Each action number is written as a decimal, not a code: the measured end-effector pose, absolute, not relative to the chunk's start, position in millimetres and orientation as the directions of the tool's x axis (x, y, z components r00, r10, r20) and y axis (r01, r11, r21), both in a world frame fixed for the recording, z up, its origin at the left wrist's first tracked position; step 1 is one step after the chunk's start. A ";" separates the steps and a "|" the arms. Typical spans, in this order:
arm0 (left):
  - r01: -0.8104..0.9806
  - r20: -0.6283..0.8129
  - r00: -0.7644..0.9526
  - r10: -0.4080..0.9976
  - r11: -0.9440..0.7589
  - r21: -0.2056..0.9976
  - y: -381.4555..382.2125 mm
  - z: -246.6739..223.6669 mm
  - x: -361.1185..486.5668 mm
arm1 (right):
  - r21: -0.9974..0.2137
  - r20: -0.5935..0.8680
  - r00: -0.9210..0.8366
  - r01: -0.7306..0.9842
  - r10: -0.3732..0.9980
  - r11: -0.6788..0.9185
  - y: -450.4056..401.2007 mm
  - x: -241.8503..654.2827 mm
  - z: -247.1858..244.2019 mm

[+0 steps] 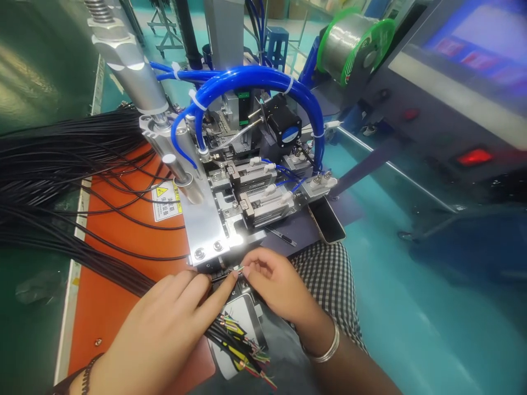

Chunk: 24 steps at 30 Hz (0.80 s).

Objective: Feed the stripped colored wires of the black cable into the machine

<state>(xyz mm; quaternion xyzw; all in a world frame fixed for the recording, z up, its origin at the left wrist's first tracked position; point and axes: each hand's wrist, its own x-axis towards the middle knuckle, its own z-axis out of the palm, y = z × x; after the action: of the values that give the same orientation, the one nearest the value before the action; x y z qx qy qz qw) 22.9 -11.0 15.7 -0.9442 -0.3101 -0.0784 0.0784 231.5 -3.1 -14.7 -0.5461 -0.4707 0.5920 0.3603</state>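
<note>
At the front of the metal machine point(206, 219), both my hands meet over a black cable point(219, 276) with thin coloured wires point(240, 269) at its stripped end. My left hand point(173, 307) is closed on the cable, its index finger stretched along toward the wire end; its thumb is hidden. Thumb and index finger of my right hand point(275, 282) pinch the fine wires. Below, across my lap, lies a bundle of black cables point(230, 340) with stripped ends in red, green and white.
More black cables point(61, 159) spread over the orange table point(111, 318) at left. Thick blue tubing point(255, 77) arches over the machine. A phone point(327, 219) and a slim knife point(282, 236) lie at right. A green-rimmed solder wire spool point(349, 44) stands behind, beside a grey cabinet point(432, 99).
</note>
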 end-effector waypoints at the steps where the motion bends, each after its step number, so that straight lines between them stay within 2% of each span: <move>1: 0.599 0.191 0.796 0.574 -0.794 -0.106 -11.4 16.2 23.2 | -0.952 -0.307 -0.142 0.068 0.941 -0.300 -3.7 231.2 -13.8; 7: 0.624 0.174 0.779 0.602 -0.771 -0.128 -12.8 16.4 27.7 | -0.952 -0.301 -0.104 0.096 0.948 -0.291 -1.1 225.6 -16.2; 12: 0.652 0.156 0.756 0.635 -0.750 -0.111 -12.2 15.6 31.1 | -0.932 -0.353 -0.147 -0.026 0.924 -0.361 1.6 224.1 -24.5; 15: 0.630 0.185 0.774 0.606 -0.768 -0.118 -12.2 14.9 28.8 | -0.977 -0.179 -0.113 0.135 0.977 -0.164 -2.3 228.8 -17.6; 18: 0.616 0.229 0.781 0.580 -0.776 -0.135 -11.7 14.8 26.2 | -0.938 0.024 -0.214 0.332 0.976 0.096 -6.7 234.2 -4.2; 20: 0.606 0.251 0.787 0.563 -0.782 -0.146 -10.9 15.5 25.6 | -0.903 0.050 -0.253 0.403 0.966 0.152 -8.2 235.1 3.0; 24: 0.593 0.276 0.796 0.538 -0.785 -0.179 -10.2 17.9 26.8 | -0.875 0.029 -0.232 0.464 0.972 0.137 -8.0 229.5 8.4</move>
<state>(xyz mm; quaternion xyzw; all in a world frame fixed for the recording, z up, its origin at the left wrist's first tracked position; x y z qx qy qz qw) 26.8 -10.2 17.9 -0.9389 -0.3012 -0.1055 0.1290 229.5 -8.0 8.4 -0.5278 -0.6804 0.3914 0.3246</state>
